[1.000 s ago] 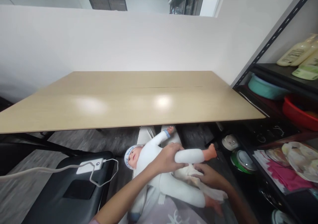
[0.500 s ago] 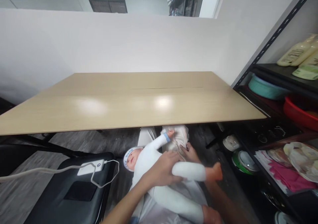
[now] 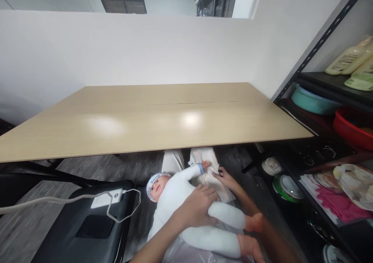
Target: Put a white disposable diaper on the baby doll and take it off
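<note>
A baby doll [image 3: 177,193] in a white suit and a white cap with blue lettering lies on its back below the table edge, head to the left. My left hand [image 3: 198,208] is closed over the doll's hip and upper leg. My right hand [image 3: 225,179] grips a crumpled white cloth, perhaps a diaper [image 3: 208,166], beside the doll's raised arm with a blue cuff. The doll's bare feet [image 3: 256,232] point right.
A long light wooden table [image 3: 157,115] spans the view, a white wall behind it. A black chair [image 3: 84,224] at lower left carries a white charger and cable [image 3: 106,199]. Black shelving at right holds a teal bowl [image 3: 310,100], a red tub [image 3: 354,127], bottles and cloths.
My right hand came out from under the doll and carried the white cloth up beside its arm. My left hand lowered the doll's leg. The doll settled lower.
</note>
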`<state>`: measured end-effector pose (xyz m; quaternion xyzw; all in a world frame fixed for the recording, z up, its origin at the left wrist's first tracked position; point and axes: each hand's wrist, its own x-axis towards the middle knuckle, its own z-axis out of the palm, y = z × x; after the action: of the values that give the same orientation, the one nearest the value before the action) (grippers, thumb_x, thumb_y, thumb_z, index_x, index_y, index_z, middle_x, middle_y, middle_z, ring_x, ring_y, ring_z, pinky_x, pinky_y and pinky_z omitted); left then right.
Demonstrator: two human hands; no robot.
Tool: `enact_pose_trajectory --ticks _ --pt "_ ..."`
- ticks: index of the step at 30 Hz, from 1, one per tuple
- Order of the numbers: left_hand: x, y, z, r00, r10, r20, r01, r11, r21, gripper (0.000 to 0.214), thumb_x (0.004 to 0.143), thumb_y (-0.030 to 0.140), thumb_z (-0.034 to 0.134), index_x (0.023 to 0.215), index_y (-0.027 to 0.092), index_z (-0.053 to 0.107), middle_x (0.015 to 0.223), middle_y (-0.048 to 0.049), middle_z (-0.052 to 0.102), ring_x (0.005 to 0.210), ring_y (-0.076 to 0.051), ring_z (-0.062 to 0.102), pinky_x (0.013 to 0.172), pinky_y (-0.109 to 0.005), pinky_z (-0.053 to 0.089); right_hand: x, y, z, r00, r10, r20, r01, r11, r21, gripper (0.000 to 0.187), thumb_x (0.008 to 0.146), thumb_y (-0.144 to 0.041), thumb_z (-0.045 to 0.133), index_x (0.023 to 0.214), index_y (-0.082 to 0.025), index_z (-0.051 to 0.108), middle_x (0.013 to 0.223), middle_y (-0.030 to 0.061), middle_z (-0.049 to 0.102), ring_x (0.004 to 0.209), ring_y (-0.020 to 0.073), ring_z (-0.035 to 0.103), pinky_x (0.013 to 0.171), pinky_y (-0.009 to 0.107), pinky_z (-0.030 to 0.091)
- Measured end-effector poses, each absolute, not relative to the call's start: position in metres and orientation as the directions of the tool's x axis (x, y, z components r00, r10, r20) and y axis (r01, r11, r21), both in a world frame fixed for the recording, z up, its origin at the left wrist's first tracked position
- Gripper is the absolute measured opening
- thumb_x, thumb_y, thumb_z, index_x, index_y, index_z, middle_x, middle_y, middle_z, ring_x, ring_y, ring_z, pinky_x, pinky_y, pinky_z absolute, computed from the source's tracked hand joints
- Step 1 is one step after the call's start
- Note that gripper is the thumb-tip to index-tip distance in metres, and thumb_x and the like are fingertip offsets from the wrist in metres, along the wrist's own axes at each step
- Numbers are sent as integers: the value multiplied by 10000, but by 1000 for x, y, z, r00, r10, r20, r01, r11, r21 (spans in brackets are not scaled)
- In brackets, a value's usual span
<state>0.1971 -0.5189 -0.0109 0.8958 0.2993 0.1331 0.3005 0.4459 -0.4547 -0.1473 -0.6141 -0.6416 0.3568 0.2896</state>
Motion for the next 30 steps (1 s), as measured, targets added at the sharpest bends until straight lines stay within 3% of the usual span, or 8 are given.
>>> enact_pose_trajectory --ticks 2,5,7,10,13,19,24,30 --pt "198 -519 -13 793 608 44 465 -650 601 507 760 452 910 1170 282 665 1184 -71 743 1074 -345 676 1014 -481 491 444 -457 -147 58 996 -69 653 -90 -752 714 958 -675 656 1440 -151 600 1030 129 777 967 355 769 910 512 620" --pt "199 -518 -15 809 587 5 477 -662 579 533 784 500 884 1204 260 661 1214 -89 745 1085 -345 667 1001 -473 473 433 -455 -146 157 979 133 775 -39 -631 946 928 -681 708 1640 -117 443 1453 247 666 1378 436 629 1182 620 482" --pt "199 -518 -15 811 584 -23 492 -661 567 536 795 508 867 1219 252 660 1222 -87 744 1082 -335 663 1000 -470 464 420 -447 -146 76 974 213 815 63 -576 893 976 -609 675 1687 -137 412 1640 247 533 1533 425 493 1261 615 413" --pt "199 -519 -16 806 590 -45 514 -660 548 534 794 528 858 1208 251 666 1227 -78 743 1088 -326 658 1006 -461 457 397 -426 -149 -74 994 80 836 105 -538 798 993 -449 670 1713 -197 435 1783 193 375 1641 399 356 1294 590 381" --pt "200 -519 -18 810 585 -35 508 -671 540 555 797 559 854 1225 259 668 1246 -75 748 1102 -327 660 996 -448 458 377 -401 -156 -116 992 -51 848 73 -525 792 983 -378 698 1725 -262 448 1827 153 311 1689 407 265 1322 607 322" --pt "200 -519 -22 810 587 -7 493 -674 551 566 788 539 873 1245 275 668 1196 -78 761 1062 -323 674 959 -452 463 362 -366 -168 -138 990 -11 820 108 -562 780 1010 -483 727 1720 -298 464 1856 123 253 1720 394 189 1355 593 262" --pt "201 -520 -21 809 587 3 488 -675 554 572 783 511 888 1253 277 664 1198 -74 757 1068 -321 672 942 -456 463 364 -364 -174 -138 990 39 755 131 -643 772 998 -556 732 1673 -238 534 1825 171 311 1706 422 213 1353 623 252" --pt "201 -520 -21 811 585 -3 493 -680 543 568 777 490 907 1242 271 666 1183 -75 753 1063 -319 669 951 -460 462 384 -360 -174 -66 992 112 588 129 -798 695 960 -562 732 1578 -265 619 1746 110 464 1664 316 329 1385 488 262"
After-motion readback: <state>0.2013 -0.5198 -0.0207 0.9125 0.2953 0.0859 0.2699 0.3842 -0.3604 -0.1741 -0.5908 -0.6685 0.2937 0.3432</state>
